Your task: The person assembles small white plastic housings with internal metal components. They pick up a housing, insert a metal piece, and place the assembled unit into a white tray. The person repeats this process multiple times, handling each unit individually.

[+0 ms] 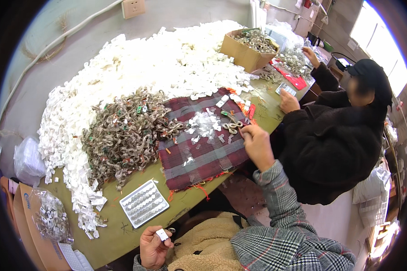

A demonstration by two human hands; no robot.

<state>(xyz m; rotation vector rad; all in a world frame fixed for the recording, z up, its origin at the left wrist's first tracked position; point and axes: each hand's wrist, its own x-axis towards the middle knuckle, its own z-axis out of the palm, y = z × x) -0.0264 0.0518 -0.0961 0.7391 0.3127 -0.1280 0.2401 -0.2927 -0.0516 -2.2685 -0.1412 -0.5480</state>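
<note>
Hands well apart, left hand (153, 248) pinching a white piece (162, 234) low, right hand (259, 147) outstretched, its grip unclear.

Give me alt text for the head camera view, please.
A person's left hand holds a small white piece, and the right hand is at the edge of a plaid cloth. On the green table are a tray of round grey parts, a tangled brownish heap and a pile of white pieces; a co-worker in dark clothes is at right.
</note>
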